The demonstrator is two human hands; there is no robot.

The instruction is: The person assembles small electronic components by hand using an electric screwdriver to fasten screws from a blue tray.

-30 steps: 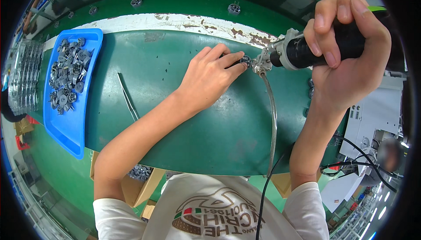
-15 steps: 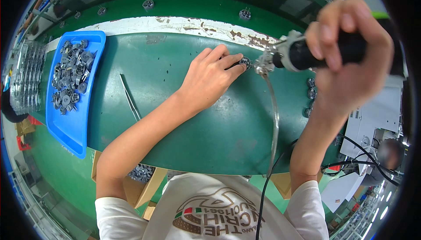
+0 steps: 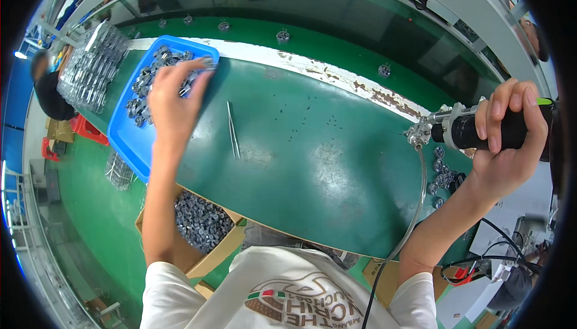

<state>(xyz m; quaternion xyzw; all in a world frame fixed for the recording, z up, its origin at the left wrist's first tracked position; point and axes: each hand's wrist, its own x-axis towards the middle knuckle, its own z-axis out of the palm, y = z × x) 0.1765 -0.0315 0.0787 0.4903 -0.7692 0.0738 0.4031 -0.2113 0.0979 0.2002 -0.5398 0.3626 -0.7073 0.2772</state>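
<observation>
My left hand [image 3: 175, 97] is over the far right corner of the blue tray [image 3: 133, 145], thumb and fingers closed on a small round grey part [image 3: 207, 63], partly smeared by motion. Many similar grey parts [image 3: 143, 82] with metal pins lie heaped in that tray. On the right, my right hand [image 3: 508, 139] wraps round the black body of a power screwdriver [image 3: 466, 133], held sideways above the table. Its metal head [image 3: 419, 133] points left, and a clear hose [image 3: 416, 221] runs down from it toward me. Nothing shows under the tip.
Tweezers [image 3: 233, 132] and scattered tiny black bits [image 3: 308, 109] lie on the green table [image 3: 288, 190]. Several round parts [image 3: 442, 177] sit below the screwdriver. Beyond the white strip, spaced parts [image 3: 282, 36] rest on a green belt. Clear plastic trays [image 3: 96, 67] stack far left; a parts-filled carton [image 3: 225, 242] stands below.
My left hand has left the part it held at the screwdriver tip and moved left to the blue tray. The screwdriver now stands apart from any part. The whole view has shifted.
</observation>
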